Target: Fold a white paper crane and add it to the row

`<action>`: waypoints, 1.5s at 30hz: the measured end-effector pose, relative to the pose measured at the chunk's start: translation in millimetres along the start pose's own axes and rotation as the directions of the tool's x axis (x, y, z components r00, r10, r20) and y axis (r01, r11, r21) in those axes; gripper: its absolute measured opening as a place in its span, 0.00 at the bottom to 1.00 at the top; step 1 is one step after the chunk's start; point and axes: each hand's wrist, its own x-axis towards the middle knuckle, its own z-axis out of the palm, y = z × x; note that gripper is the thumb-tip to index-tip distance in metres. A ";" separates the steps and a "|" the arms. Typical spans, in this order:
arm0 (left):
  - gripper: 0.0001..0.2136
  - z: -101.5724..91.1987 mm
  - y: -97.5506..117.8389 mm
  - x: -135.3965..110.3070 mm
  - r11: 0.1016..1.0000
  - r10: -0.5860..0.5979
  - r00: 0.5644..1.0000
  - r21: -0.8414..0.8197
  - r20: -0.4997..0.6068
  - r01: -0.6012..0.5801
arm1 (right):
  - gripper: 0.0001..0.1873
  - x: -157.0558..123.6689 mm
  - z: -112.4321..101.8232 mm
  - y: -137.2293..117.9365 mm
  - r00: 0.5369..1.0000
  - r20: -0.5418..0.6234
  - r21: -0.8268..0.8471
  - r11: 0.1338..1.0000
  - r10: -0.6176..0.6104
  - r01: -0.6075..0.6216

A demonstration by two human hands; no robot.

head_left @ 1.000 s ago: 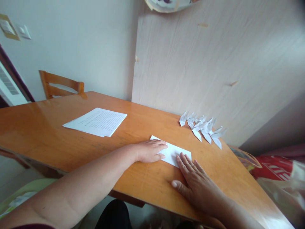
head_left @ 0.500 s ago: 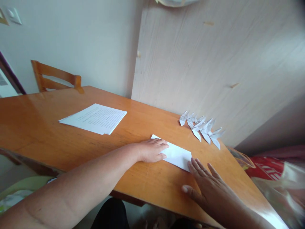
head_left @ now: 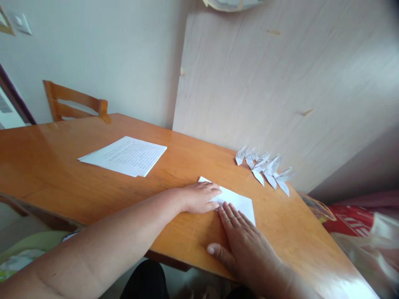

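A folded white sheet of paper [head_left: 238,202] lies flat on the wooden table in front of me, long and narrow in shape. My left hand [head_left: 201,197] rests flat on its left part, fingers stretched out. Across its near edge lies my right hand [head_left: 241,236], palm down, fingers straight and thumb spread away, with the fingertips close to my left thumb. Parts of the paper are covered by both hands. Beyond it stand several folded paper figures [head_left: 263,168] in a row along the far right table edge.
A stack of printed sheets [head_left: 127,155] lies on the table [head_left: 106,195] to the left. A wooden chair [head_left: 76,99] stands past the far left edge. At the right are red and whitish bags [head_left: 352,218]; a green tub [head_left: 40,241] is low on the left.
My right hand has slid left along the near edge of the paper, from its right end towards my left hand. The left hand has stayed in place.
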 end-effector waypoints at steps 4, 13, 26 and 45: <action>0.26 -0.6 0.0 0.1 1.000 -0.012 1.000 0.007 0.012 0.012 | 0.52 -6.7 -1.7 3.9 1.000 0.003 -0.005 1.000 0.017 -0.017; 0.26 -2.9 -1.0 -2.0 1.000 -0.012 1.000 -0.006 0.024 0.013 | 0.46 -39.4 10.6 33.3 0.993 -0.112 -0.033 0.999 0.023 -0.027; 0.26 -9.4 3.5 -2.3 1.000 -0.021 0.998 0.002 0.051 0.021 | 0.46 -75.0 10.7 58.6 0.988 -0.090 -0.072 0.989 0.123 -0.129; 0.25 -2.4 -1.9 -1.5 1.000 0.009 1.000 0.025 -0.001 -0.009 | 0.36 38.9 17.6 78.5 0.969 -0.200 0.091 0.987 0.147 -0.131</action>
